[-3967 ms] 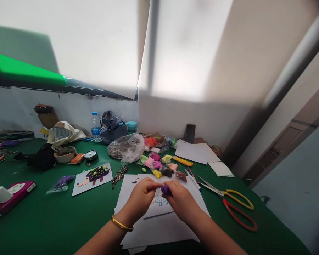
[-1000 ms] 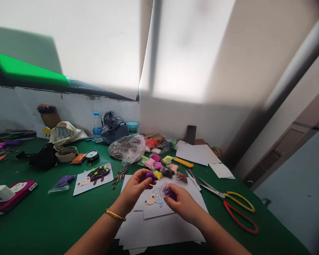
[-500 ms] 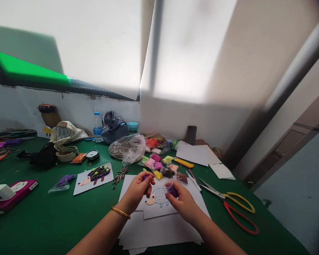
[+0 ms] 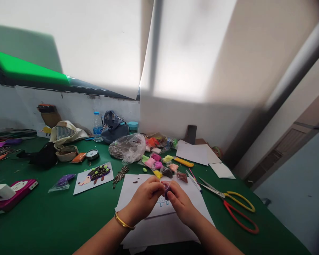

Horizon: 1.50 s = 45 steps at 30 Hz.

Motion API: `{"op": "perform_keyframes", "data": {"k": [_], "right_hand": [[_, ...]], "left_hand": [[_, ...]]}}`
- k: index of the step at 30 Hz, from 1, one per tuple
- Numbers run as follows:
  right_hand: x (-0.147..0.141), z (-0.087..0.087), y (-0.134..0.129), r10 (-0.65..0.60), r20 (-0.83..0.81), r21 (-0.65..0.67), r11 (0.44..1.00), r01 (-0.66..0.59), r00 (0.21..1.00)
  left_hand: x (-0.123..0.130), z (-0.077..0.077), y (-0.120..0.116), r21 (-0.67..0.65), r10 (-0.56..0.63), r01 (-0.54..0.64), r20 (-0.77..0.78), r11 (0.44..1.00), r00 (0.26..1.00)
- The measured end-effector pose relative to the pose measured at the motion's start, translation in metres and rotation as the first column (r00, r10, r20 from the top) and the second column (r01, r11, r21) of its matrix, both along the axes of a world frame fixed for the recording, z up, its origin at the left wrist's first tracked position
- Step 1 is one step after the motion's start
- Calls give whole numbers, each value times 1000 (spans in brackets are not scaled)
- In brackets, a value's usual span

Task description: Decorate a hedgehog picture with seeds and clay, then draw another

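Both hands meet over a sheet with a blue-outlined hedgehog drawing (image 4: 163,203), covering most of it. My right hand (image 4: 182,202) is closed round a small clear bag of purple clay (image 4: 167,193). My left hand (image 4: 146,196), with a gold bangle at its wrist, has its fingers pinched at the bag's near-left side; what lies between them is hidden. More white paper (image 4: 164,232) lies underneath. To the left is a card with a finished hedgehog (image 4: 98,173), dark-bodied with green dots. Beside it sits a pile of seeds (image 4: 120,174).
Small bags of coloured clay (image 4: 156,164) lie beyond the hands, near a yellow cutter (image 4: 184,162). Large scissors (image 4: 223,195) rest open at the right. A clear plastic bag (image 4: 129,148), a bottle (image 4: 97,126) and a purple clay packet (image 4: 62,182) are farther left.
My left hand has moved right to meet my right hand at the purple clay bag. The hedgehog's face is now covered, and dark seeds on the paper at the upper left have come into view.
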State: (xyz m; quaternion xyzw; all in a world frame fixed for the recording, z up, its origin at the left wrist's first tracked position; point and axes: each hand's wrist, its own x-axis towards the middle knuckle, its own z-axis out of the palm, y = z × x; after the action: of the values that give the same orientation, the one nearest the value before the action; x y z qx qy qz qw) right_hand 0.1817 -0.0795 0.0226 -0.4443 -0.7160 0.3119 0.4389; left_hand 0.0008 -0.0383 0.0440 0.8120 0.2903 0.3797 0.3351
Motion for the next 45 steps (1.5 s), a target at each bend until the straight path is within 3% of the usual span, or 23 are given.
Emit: {"op": "perform_keyframes", "data": {"k": [2, 4, 7, 9, 12, 15, 18, 23, 26, 30, 32, 39, 45], "right_hand": [[2, -5, 1, 34, -62, -60, 998, -37, 997], [7, -9, 5, 13, -68, -110, 994, -20, 998], [20, -12, 14, -144, 107, -79, 985, 152, 984], [33, -13, 22, -262, 315, -10, 960, 279, 912], [51, -18, 33, -360, 547, 128, 928, 350, 756], [60, -28, 41, -447, 625, 240, 890, 387, 640], [62, -39, 46, -504, 658, 265, 850, 455, 559], [63, -49, 45, -491, 624, 233, 859, 455, 608], [64, -50, 42, -477, 599, 244, 874, 421, 643], [65, -49, 41, -501, 574, 258, 861, 438, 648], [66, -49, 41, -519, 559, 277, 852, 444, 647], [69, -53, 42, -553, 508, 346, 833, 431, 661], [70, -56, 43, -580, 459, 406, 811, 422, 673]], "left_hand": [[-1, 0, 0, -40, -15, 16, 17, 999, 1000], [-2, -2, 2, -122, 44, -36, 59, 992, 997], [-4, -10, 13, -347, 143, -74, 177, 935, 974], [-6, -16, 23, -519, 201, -28, 281, 854, 938], [-11, -24, 36, -672, 323, 45, 412, 739, 852], [-18, -27, 39, -727, 386, 120, 487, 676, 783], [-22, -28, 39, -740, 397, 178, 528, 648, 751], [-22, -30, 36, -742, 392, 207, 544, 638, 742], [-21, -28, 33, -722, 424, 235, 602, 650, 676], [-20, -22, 29, -747, 454, 347, 635, 567, 625], [-20, -20, 28, -760, 464, 360, 626, 541, 627], [-22, -26, 31, -804, 462, 257, 534, 536, 708], [-20, -31, 30, -765, 411, 282, 572, 578, 710]]}}
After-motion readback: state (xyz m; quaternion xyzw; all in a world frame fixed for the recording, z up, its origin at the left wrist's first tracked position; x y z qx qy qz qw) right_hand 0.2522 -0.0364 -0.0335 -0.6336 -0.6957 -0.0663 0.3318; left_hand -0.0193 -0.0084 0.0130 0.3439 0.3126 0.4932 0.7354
